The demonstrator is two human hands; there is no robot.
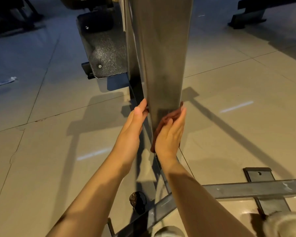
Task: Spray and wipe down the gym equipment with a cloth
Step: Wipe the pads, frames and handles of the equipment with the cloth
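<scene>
item: upright post [161,53] of a gym machine, grey metal, square in section, rising from a floor frame of flat steel bars [253,189]. step in hand, by judgement: wiping the lower part of the post; no spray bottle is in view.

cloth [169,117]: reddish-brown, folded against the right face and near corner of the post, low down. most of it sits under the palm, an edge showing above the fingertips.

right hand [171,134]: flat, fingers straight and together, pressing the cloth to the post. it carries the wipe.

left hand [133,129]: flat, fingers straight, laid against the opposite face of the post at about the same height, holding nothing. it looks to brace the post against the push of the right hand.

doing it well, as judged: the person keeps the palm spread so the whole pad of cloth bears on the metal, draws it in long overlapping strokes along the post, wraps the cloth round the corner rather than skipping it, and turns to a fresh fold once soiled. the streaked sheen higher on the post suggests that face wants another pass.

surroundings: tiled floor [41,151], a speckled black footplate [106,53] beyond the post, a small dark round object [137,199] by the frame; what it is cannot be told.
</scene>
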